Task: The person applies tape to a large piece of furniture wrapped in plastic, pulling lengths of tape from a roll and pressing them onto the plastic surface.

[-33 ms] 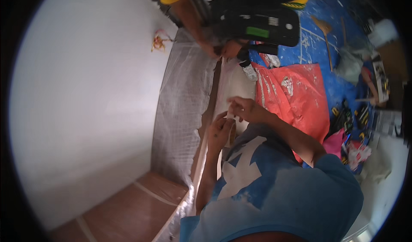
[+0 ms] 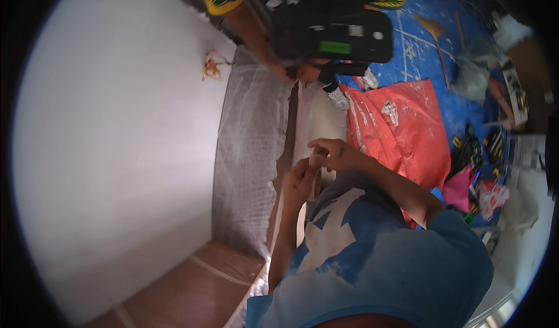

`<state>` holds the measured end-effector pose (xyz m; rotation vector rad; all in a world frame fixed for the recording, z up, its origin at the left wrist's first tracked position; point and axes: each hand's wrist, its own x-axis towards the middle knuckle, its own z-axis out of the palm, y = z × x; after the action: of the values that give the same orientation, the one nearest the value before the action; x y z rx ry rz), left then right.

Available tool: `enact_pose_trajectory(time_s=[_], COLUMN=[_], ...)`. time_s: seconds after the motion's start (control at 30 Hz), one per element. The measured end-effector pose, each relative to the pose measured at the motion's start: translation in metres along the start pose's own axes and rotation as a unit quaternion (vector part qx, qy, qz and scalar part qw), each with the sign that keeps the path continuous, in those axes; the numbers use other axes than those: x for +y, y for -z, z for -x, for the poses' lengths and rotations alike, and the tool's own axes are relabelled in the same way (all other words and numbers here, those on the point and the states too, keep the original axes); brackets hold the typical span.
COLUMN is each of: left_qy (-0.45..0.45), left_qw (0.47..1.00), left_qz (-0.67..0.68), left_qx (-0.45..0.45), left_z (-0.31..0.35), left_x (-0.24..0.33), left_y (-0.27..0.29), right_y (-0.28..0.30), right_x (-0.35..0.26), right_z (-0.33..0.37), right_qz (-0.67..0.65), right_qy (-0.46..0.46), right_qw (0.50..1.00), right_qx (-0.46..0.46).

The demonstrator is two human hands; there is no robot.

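Observation:
My left hand [image 2: 298, 181] is closed around a roll of pale tape [image 2: 317, 187], which hangs partly hidden behind the fingers. Close against it, my right hand [image 2: 335, 154] has its thumb and fingers bent together at the top of the roll. A strip of tape between the two hands is too small to make out for certain. Both hands are above a long ledge with a brown paper strip [image 2: 283, 153] along its edge. To the left of the strip lies cloudy plastic sheeting [image 2: 247, 136].
Ahead, a co-worker's hands [image 2: 297, 75] touch the far end of the strip. A white wall [image 2: 122, 124] with hanging wires [image 2: 212, 66] rises at left. Right are a red sheet [image 2: 402, 130], blue floor covering [image 2: 419, 54], a broom [image 2: 434, 31] and a pink bag [image 2: 458, 189].
My right hand has come down closer to my left, its fingers now nearer the top of the roll. The view has shifted slightly.

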<state>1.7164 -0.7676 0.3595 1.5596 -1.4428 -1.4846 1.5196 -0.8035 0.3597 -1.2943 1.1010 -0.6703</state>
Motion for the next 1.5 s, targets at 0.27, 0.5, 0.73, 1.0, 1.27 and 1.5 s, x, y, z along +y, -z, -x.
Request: enact_pose_trajectory(time_s=[0.27,0.5,0.73,1.0,1.27,1.5], left_qy=[-0.023,0.010,0.194,0.112,0.290,0.233], left_qw=[0.955,0.912,0.846,0.876,0.874,0.796], left_qz=[-0.234,-0.257,-0.297,-0.240,-0.086,-0.455], left_qx=[-0.181,-0.319,-0.397,-0.403,-0.379,-0.323], left_z=[-0.053,-0.111,-0.177,-0.265,-0.271,-0.321], left_x=[0.020,0.033,0.056,-0.025,-0.011,0.084], left_y=[0.009,-0.050,-0.090,-0.059,-0.036,-0.002], right_y=[-0.002,0.031,0.088,0.094,0.134,0.086], right_x=[0.029,0.082,0.141,0.199,0.225,0.355], right_z=[0.034,0.041,0.029,-0.064,-0.082,-0.195], right_qz=[-0.142,-0.326,-0.287,-0.374,-0.183,-0.343], right_qy=[-0.085,-0.071,-0.054,-0.027,0.010,-0.140], right_qw=[0.983,0.926,0.892,0.873,0.913,0.820], right_qx=[0.075,0.176,0.346,0.311,0.363,0.436])
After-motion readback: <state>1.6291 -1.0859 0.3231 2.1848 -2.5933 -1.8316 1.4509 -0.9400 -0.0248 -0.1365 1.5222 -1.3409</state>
